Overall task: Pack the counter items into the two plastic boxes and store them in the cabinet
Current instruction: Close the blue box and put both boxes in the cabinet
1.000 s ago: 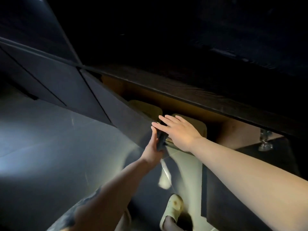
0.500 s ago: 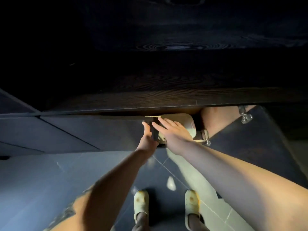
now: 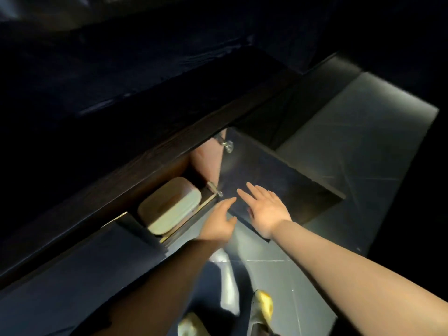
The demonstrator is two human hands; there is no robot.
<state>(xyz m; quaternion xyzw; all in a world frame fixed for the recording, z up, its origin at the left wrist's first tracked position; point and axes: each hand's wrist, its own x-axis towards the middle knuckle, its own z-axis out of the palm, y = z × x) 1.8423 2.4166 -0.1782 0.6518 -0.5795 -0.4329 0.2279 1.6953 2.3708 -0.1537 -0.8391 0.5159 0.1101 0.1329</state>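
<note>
A pale plastic box [image 3: 169,206] with a lid sits inside the open cabinet under the dark counter [image 3: 145,132]. The right cabinet door [image 3: 278,180] stands swung out toward me. My right hand [image 3: 265,209] lies flat with straight fingers against the inner face of that door. My left hand [image 3: 219,221] hovers beside it with fingers relaxed, close to the door's lower edge, holding nothing. The left door [image 3: 135,229] covers part of the opening; whatever lies behind it is hidden.
Two metal hinges [image 3: 228,145] show at the door's inner edge. Dark tiled floor [image 3: 351,151] spreads to the right. My feet in pale slippers [image 3: 261,304] stand below the hands. The scene is dim.
Both hands have left the box and the left door's edge and shifted right to the open right door. The view has tilted and swung right.
</note>
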